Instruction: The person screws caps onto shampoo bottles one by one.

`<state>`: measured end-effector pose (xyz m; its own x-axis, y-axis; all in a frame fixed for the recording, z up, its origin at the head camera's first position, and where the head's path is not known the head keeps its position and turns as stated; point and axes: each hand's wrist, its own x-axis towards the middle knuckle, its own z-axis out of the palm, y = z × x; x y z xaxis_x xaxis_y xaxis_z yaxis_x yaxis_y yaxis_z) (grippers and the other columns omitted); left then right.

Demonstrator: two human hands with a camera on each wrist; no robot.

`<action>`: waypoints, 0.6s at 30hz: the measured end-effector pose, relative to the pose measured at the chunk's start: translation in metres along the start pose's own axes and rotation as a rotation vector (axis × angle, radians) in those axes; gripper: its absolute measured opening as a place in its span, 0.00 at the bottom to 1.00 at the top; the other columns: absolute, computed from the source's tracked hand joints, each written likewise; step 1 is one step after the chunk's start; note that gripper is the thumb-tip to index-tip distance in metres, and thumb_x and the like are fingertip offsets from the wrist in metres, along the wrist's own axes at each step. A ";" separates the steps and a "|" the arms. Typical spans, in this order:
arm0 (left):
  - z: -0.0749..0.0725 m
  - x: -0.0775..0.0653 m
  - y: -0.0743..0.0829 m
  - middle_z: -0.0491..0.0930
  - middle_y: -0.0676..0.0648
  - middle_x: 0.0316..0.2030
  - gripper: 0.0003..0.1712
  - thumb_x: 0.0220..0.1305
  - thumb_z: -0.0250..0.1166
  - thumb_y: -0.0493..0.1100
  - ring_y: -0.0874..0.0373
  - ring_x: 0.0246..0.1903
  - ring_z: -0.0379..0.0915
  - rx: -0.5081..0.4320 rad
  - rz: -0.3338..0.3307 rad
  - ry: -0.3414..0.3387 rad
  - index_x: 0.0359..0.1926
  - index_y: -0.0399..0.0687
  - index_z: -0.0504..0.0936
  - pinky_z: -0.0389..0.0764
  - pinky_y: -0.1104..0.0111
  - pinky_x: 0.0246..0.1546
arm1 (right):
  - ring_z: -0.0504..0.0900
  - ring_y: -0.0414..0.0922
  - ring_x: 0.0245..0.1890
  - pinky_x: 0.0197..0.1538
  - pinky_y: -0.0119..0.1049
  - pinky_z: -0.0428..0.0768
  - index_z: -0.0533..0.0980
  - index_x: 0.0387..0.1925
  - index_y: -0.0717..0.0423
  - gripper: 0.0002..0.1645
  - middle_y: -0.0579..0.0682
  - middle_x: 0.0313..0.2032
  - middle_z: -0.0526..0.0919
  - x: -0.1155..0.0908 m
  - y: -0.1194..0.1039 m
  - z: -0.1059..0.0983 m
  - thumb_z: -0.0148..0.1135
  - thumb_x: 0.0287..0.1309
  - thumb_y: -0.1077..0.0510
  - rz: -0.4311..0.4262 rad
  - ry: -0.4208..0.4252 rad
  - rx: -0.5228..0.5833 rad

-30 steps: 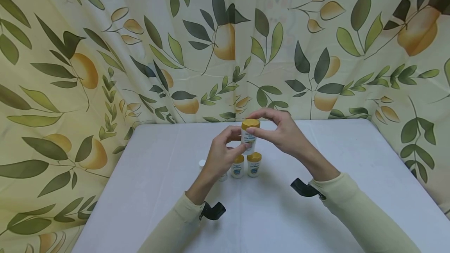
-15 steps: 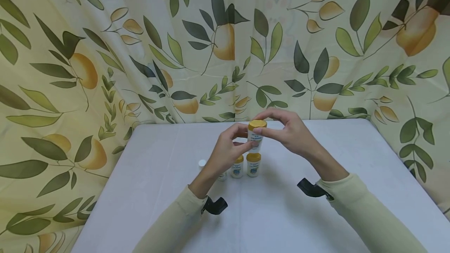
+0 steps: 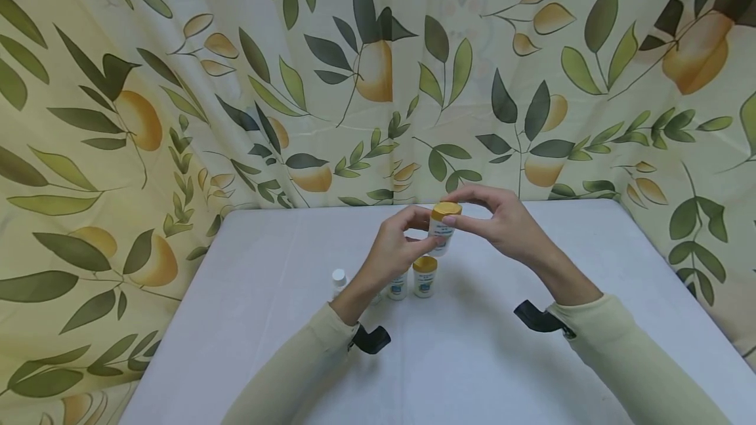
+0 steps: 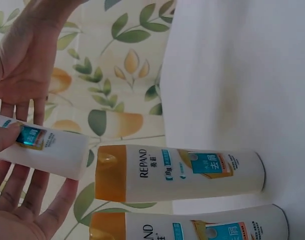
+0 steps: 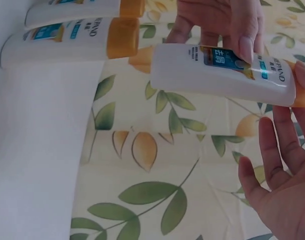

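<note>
A white shampoo bottle with a gold cap (image 3: pixel 440 227) is held upright, slightly tilted, above the table. My left hand (image 3: pixel 397 241) grips its lower body, thumb across the label in the left wrist view. At the top, my right hand (image 3: pixel 506 225) pinches the gold cap between thumb and fingers. Just below and to the left, two matching gold-capped shampoo bottles (image 3: pixel 424 278) (image 4: pixel 180 172) stand on the table; my left hand partly covers the left one. Beyond my left wrist, a small bottle with a white cap (image 3: pixel 338 279) is partly hidden.
A white-covered table (image 3: pixel 472 359) lies under the hands. Behind it and on the left hangs a curtain (image 3: pixel 331 117) printed with leaves and fruit. Black wrist cameras (image 3: pixel 371 340) are strapped to both sleeves.
Both hands have moved to the right together, carrying the shampoo bottle from above the standing bottles to their right. More of the white-capped bottle now shows. The grip looks the same.
</note>
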<state>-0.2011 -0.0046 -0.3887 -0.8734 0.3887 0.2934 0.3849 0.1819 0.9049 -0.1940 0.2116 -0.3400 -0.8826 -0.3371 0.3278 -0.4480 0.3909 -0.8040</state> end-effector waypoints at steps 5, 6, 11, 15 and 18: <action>0.007 0.006 0.000 0.82 0.56 0.47 0.20 0.61 0.75 0.41 0.63 0.49 0.78 0.053 -0.044 0.007 0.54 0.51 0.80 0.84 0.71 0.47 | 0.74 0.44 0.59 0.70 0.66 0.61 0.84 0.47 0.48 0.13 0.45 0.48 0.83 -0.004 0.007 -0.002 0.74 0.59 0.58 -0.001 0.000 -0.021; 0.009 0.007 0.000 0.82 0.56 0.47 0.20 0.61 0.75 0.41 0.63 0.49 0.78 0.063 -0.048 0.005 0.53 0.51 0.81 0.84 0.72 0.47 | 0.73 0.45 0.60 0.70 0.67 0.61 0.84 0.46 0.48 0.13 0.45 0.48 0.83 -0.005 0.009 -0.003 0.74 0.59 0.58 0.000 -0.002 -0.022; 0.014 0.011 0.000 0.83 0.55 0.48 0.18 0.61 0.75 0.42 0.62 0.48 0.79 0.090 -0.047 -0.030 0.52 0.50 0.81 0.83 0.71 0.47 | 0.72 0.48 0.64 0.70 0.69 0.60 0.84 0.45 0.47 0.12 0.46 0.49 0.84 -0.008 0.019 -0.004 0.74 0.59 0.57 0.019 -0.009 -0.030; 0.018 0.013 -0.004 0.84 0.56 0.46 0.17 0.61 0.75 0.42 0.64 0.46 0.80 0.121 -0.048 -0.055 0.50 0.51 0.82 0.83 0.63 0.51 | 0.72 0.52 0.65 0.70 0.69 0.60 0.84 0.47 0.48 0.13 0.47 0.49 0.84 -0.011 0.028 -0.005 0.74 0.59 0.56 0.040 -0.031 -0.035; 0.021 0.013 -0.007 0.84 0.56 0.46 0.16 0.61 0.75 0.42 0.64 0.46 0.81 0.148 -0.049 -0.072 0.49 0.51 0.82 0.82 0.60 0.52 | 0.71 0.55 0.67 0.70 0.70 0.61 0.83 0.48 0.49 0.15 0.48 0.51 0.83 -0.014 0.036 -0.006 0.74 0.59 0.54 0.068 -0.048 -0.034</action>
<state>-0.2094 0.0180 -0.3980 -0.8708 0.4385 0.2222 0.3864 0.3313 0.8608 -0.1985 0.2357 -0.3704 -0.9037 -0.3487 0.2484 -0.3926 0.4433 -0.8058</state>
